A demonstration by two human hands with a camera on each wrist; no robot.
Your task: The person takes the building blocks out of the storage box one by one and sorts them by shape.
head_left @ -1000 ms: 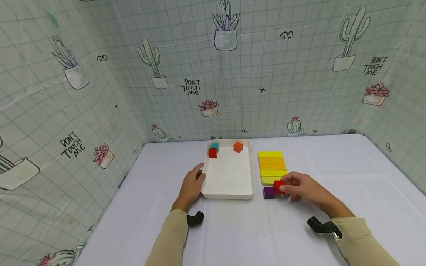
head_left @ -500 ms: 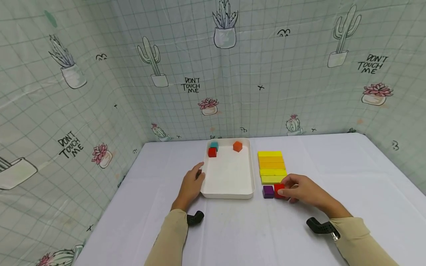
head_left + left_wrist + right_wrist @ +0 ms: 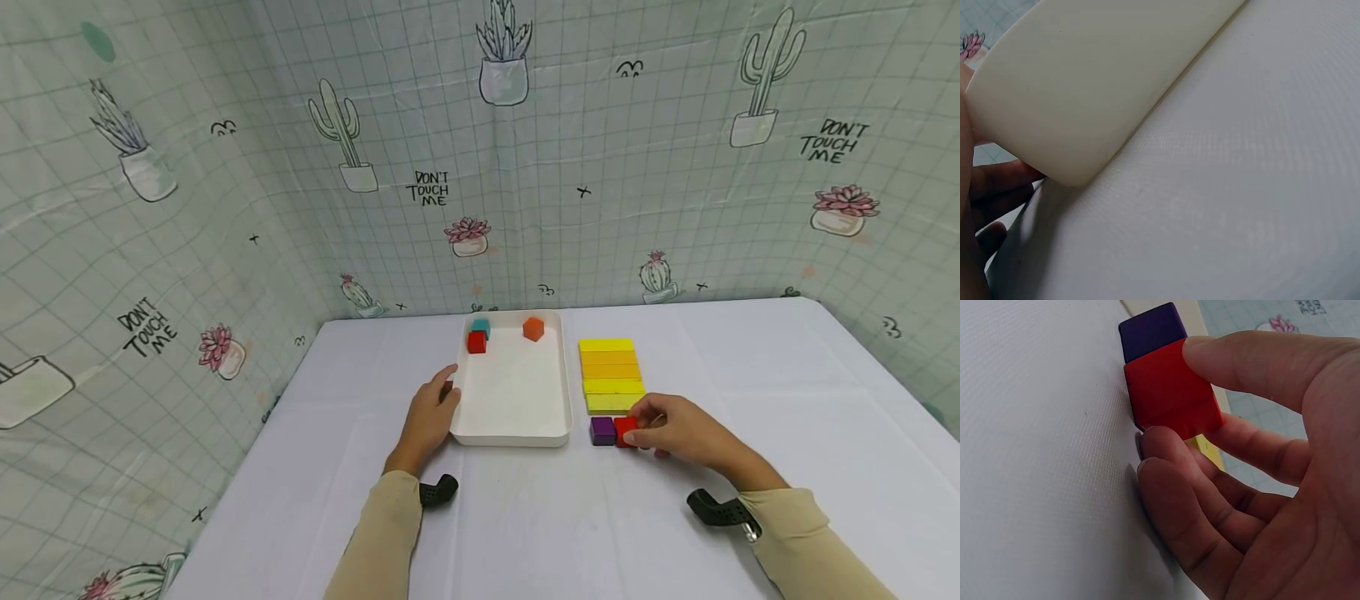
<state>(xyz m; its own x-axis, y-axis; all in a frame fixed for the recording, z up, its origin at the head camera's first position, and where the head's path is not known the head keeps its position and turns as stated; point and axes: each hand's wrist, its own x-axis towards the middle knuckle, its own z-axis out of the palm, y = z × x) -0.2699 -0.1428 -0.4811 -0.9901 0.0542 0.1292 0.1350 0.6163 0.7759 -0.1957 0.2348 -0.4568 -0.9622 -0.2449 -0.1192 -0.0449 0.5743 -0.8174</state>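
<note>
My right hand (image 3: 678,429) pinches a red cube (image 3: 625,431) between thumb and fingers. In the right wrist view the red cube (image 3: 1169,387) sits on the white cloth, flush against a purple cube (image 3: 1152,330). The purple cube (image 3: 602,431) stands to its left in the head view. Just beyond both is a row of yellow and orange-yellow blocks (image 3: 611,375) laid side by side. My left hand (image 3: 426,425) rests against the left side of a white tray (image 3: 513,437), its fingers relaxed; in the left wrist view they touch the tray wall (image 3: 1085,94).
Inside the tray, a teal cube (image 3: 481,324) and a red cube (image 3: 476,342) sit together at the far left, with an orange block (image 3: 533,329) at the far right. A white cloth (image 3: 525,525) covers the table. Printed fabric (image 3: 420,125) hangs behind and beside it.
My right hand has lowered the red cube onto the cloth and brought it up against the purple cube. My left hand stays at the tray.
</note>
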